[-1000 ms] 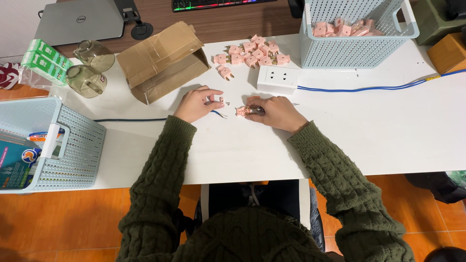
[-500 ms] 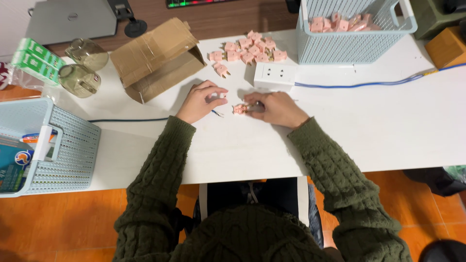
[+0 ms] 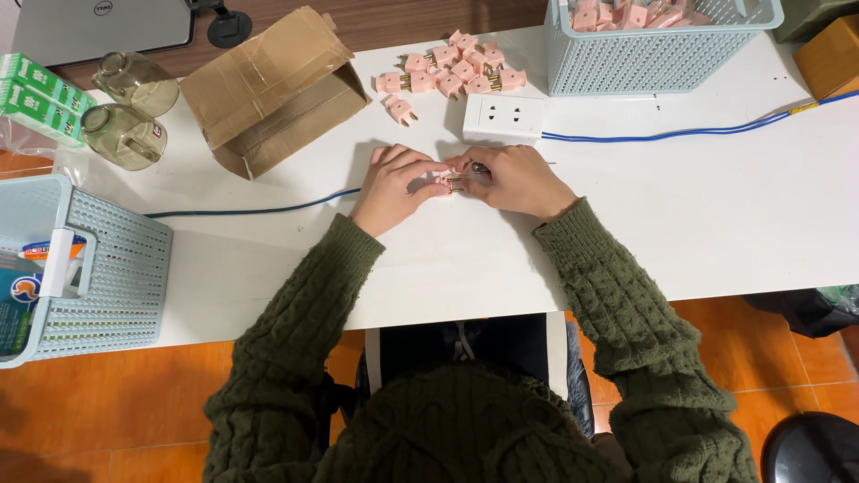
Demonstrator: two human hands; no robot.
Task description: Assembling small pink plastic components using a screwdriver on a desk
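My left hand (image 3: 396,184) and my right hand (image 3: 514,178) meet at the middle of the white table (image 3: 698,224). Between the fingertips sits a small pink plug adapter (image 3: 454,182) with brass pins, pinched by my left hand. My right hand grips a thin dark tool (image 3: 480,167) whose tip rests at the adapter. A pile of several pink plug adapters (image 3: 452,72) lies farther back, with one loose adapter (image 3: 401,109) nearer. A white power strip (image 3: 503,118) with a blue cable (image 3: 680,134) lies just beyond my hands.
An open cardboard box (image 3: 273,89) lies at the back left beside two glass jars (image 3: 125,134). A pale blue basket (image 3: 658,40) with more pink adapters stands at the back right. Another pale blue basket (image 3: 98,277) sits at the left edge. A laptop (image 3: 98,27) is far left.
Both hands have come closer together, so the adapter is now held between them. The camera view has shifted slightly; the table objects have not moved.
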